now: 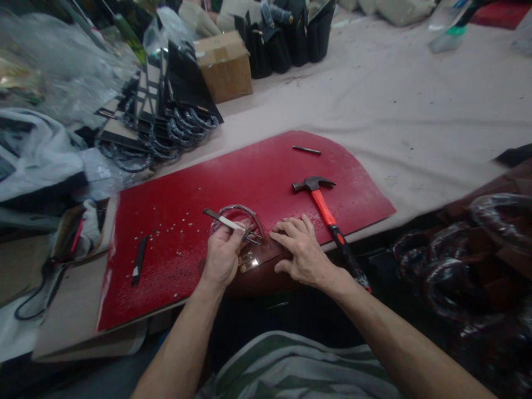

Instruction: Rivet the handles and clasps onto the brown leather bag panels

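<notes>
My left hand (222,255) is closed around a slim dark metal tool (226,223) with a white middle section. Thin metal prongs show past its fingertips; whether they belong to the same tool, I cannot tell. Below and between the hands lies a brown leather-like piece (272,256) with shiny metal fittings (249,263) and a curved handle (254,215) partly wrapped in clear plastic. My right hand (301,249) rests with fingers stretched out over the right side of this piece, holding nothing. A claw hammer (323,206) with a red and black handle lies just right of that hand.
Everything sits on a red board (233,172), scattered with small pale bits. A dark rod (306,149) lies at its far side, a black flat tool (139,260) at left. Beyond are black bag parts (153,111) and a cardboard box (224,66). Brown wrapped handles (444,266) pile at right.
</notes>
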### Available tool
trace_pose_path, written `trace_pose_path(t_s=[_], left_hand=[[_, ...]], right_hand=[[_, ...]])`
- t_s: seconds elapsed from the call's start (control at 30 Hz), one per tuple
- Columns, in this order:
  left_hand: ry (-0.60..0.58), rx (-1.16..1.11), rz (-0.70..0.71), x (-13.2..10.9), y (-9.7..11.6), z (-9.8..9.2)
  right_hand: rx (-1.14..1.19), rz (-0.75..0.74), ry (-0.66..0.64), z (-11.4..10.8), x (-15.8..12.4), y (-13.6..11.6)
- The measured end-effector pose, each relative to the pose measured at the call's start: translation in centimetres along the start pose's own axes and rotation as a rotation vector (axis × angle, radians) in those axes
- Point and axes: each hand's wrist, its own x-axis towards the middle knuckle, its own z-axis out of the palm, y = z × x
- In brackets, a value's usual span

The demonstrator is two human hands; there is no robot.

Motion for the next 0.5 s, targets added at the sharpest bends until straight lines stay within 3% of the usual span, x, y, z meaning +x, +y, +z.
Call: trace_pose_path(t_s=[0.2,0.5], left_hand=[[-0.154,-0.168,-0.152,3.4,0.8,1.9],[-0.034,-0.209,-0.006,4.3,0.4,-0.4]], right_hand=[[0.009,0.008,0.004,0.0,0.1,0.0],[0.014,0.031,0.024,0.5,0.4,-0.7]])
